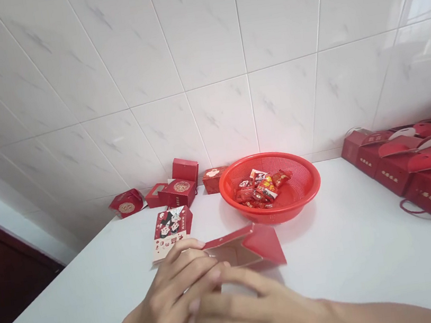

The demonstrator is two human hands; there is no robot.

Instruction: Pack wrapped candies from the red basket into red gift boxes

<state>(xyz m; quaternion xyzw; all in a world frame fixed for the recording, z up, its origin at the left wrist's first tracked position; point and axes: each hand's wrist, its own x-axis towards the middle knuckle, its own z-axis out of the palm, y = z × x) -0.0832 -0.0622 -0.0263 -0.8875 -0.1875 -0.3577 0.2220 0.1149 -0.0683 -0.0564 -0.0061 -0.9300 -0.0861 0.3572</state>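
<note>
A red paper gift box (265, 245) lies on its side in front of me, its pale inside facing my hands. My left hand (183, 289) is closed over the box's near left edge, its fingers bent across the cardboard. Just in front of it, my right hand (252, 308) reaches across with bent fingers, the index fingertip close to the left fingers. Motion blurs the right hand, and whether it grips the box is hidden. Behind the left hand lies a printed red-and-cream box (172, 229) with cartoon figures.
A red plastic basket (310, 183) holds several wrapped candies (263, 187). Small red boxes, such as an open one (179, 190), stand by the tiled wall (217, 113). Rows of red handled boxes (397, 173) fill the right of the white table (357, 259).
</note>
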